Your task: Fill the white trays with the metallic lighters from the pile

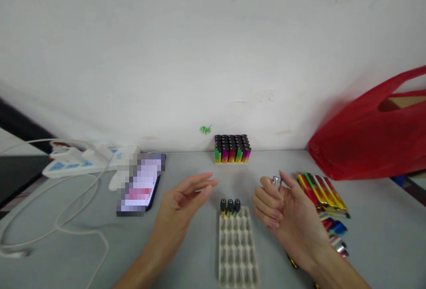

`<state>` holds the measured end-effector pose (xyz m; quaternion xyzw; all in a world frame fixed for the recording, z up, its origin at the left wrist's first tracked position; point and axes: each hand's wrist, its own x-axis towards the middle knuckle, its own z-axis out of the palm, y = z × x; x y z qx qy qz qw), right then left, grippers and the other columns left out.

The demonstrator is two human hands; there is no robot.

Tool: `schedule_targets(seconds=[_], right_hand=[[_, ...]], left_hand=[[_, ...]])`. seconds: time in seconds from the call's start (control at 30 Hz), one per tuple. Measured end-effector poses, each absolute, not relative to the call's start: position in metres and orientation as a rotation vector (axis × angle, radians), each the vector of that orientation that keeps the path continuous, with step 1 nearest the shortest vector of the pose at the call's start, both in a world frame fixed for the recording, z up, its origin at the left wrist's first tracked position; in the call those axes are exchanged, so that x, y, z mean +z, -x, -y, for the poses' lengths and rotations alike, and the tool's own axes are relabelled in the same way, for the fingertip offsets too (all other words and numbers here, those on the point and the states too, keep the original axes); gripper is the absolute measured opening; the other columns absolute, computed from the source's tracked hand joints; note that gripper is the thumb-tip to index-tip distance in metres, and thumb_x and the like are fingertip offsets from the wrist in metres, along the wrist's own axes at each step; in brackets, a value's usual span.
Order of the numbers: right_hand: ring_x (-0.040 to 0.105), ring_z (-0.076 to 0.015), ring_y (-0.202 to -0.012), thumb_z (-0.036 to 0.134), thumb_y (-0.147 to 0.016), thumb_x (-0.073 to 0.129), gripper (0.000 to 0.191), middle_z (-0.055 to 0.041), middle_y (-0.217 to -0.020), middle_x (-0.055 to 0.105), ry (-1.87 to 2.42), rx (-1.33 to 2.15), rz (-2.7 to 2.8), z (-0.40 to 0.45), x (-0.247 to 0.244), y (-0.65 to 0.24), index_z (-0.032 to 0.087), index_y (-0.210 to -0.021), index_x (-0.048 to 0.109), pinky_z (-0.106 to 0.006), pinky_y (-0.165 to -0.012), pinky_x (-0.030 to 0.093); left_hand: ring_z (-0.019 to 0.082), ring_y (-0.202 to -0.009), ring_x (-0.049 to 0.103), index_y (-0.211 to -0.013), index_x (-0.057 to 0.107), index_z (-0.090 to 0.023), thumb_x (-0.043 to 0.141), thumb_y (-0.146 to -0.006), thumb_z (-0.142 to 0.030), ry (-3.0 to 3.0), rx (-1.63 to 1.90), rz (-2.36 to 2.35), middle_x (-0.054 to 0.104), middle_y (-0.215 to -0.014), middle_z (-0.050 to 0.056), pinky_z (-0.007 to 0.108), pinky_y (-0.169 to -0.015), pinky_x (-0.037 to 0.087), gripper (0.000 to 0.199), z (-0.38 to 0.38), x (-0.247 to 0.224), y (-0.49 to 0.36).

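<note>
My left hand (183,204) hovers left of the pale slotted tray (237,251), with fingers stretched out and nothing between them. Fingers curled, my right hand (282,209) is closed around a lighter (277,181); only its silver metal top shows above the index finger, the rest being hidden in the palm. Three black-ended lighters (230,207) stand upright side by side in the tray's far row, from its left edge. Beyond it, near the wall, a full block of black-ended lighters (232,151) in green, purple, red and gold stands in rows.
Shiny coloured lighters (322,191) lie in loose groups at right, partly behind my right forearm. A red bag (369,138) leans at the back right. At left are a phone (141,187), a white power strip (80,162) and looping white cable (60,224). The wall bounds the back.
</note>
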<state>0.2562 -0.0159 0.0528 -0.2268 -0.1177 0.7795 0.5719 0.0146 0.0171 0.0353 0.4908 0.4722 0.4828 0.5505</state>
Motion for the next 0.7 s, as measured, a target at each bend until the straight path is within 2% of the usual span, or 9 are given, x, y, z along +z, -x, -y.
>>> schedule_targets(seconds=[0.07,0.13,0.2,0.27,0.33,0.47,0.57,0.7], right_hand=[[0.013,-0.0074,-0.05,0.045,-0.097,0.082,0.054,0.0117,-0.059,0.024,0.544,1.872,0.291,0.016,0.049,-0.258,0.022,-0.063,0.045,-0.023,-0.044,0.02],[0.011,-0.0069,-0.048,0.047,-0.096,0.081,0.056,0.0126,-0.056,0.022,0.566,1.9,0.301,0.016,0.045,-0.258,0.023,-0.062,0.043,-0.023,-0.043,0.018],[0.01,-0.0067,-0.047,0.049,-0.095,0.081,0.057,0.0131,-0.055,0.021,0.595,1.895,0.314,0.016,0.041,-0.258,0.024,-0.062,0.042,-0.022,-0.042,0.017],[0.009,-0.0064,-0.046,0.048,-0.093,0.082,0.057,0.0136,-0.054,0.021,0.628,1.876,0.333,0.016,0.038,-0.257,0.024,-0.061,0.042,-0.022,-0.04,0.017],[0.009,-0.0061,-0.046,0.047,-0.09,0.084,0.056,0.0139,-0.054,0.02,0.656,1.861,0.348,0.016,0.036,-0.256,0.024,-0.061,0.042,-0.021,-0.039,0.016],[0.009,-0.0058,-0.045,0.046,-0.089,0.084,0.054,0.0142,-0.055,0.021,0.682,1.859,0.347,0.019,0.035,-0.255,0.024,-0.061,0.044,-0.02,-0.039,0.017],[0.01,-0.0058,-0.045,0.045,-0.089,0.084,0.053,0.014,-0.055,0.022,0.67,1.874,0.334,0.021,0.037,-0.254,0.024,-0.061,0.044,-0.02,-0.039,0.018],[0.01,-0.0058,-0.045,0.042,-0.088,0.086,0.052,0.0143,-0.055,0.022,0.643,1.873,0.302,0.019,0.036,-0.254,0.024,-0.062,0.045,-0.02,-0.039,0.019]], left_hand=[[0.029,-0.096,0.08,-0.116,0.089,-0.028,0.094,-0.087,-0.048,-1.187,1.108,-1.147,0.087,-0.089,0.006,0.038,-0.092,0.058,0.036,-0.017,0.033,-0.013],[0.025,-0.077,0.075,-0.102,0.089,-0.026,0.099,-0.082,-0.048,-1.239,1.112,-1.2,0.081,-0.074,0.003,0.035,-0.081,0.057,0.031,-0.017,0.031,-0.012],[0.023,-0.073,0.071,-0.088,0.087,-0.025,0.102,-0.078,-0.047,-1.271,1.142,-1.234,0.078,-0.071,0.002,0.034,-0.078,0.056,0.029,-0.017,0.03,-0.012],[0.025,-0.083,0.074,-0.087,0.087,-0.024,0.098,-0.083,-0.05,-1.224,1.175,-1.211,0.08,-0.081,0.003,0.036,-0.086,0.059,0.029,-0.017,0.029,-0.013],[0.028,-0.098,0.077,-0.097,0.089,-0.025,0.089,-0.092,-0.056,-1.11,1.204,-1.125,0.084,-0.096,0.006,0.041,-0.099,0.061,0.031,-0.016,0.03,-0.015],[0.036,-0.125,0.074,-0.112,0.088,-0.024,0.081,-0.099,-0.061,-1.063,1.187,-0.98,0.084,-0.12,0.011,0.055,-0.121,0.053,0.04,-0.013,0.031,-0.017],[0.039,-0.137,0.069,-0.122,0.085,-0.025,0.077,-0.102,-0.062,-1.138,1.092,-0.929,0.081,-0.133,0.012,0.057,-0.127,0.047,0.043,-0.009,0.031,-0.017],[0.036,-0.14,0.068,-0.135,0.078,-0.026,0.084,-0.099,-0.052,-1.248,0.958,-0.876,0.079,-0.141,0.011,0.053,-0.125,0.05,0.044,-0.007,0.023,-0.017]])
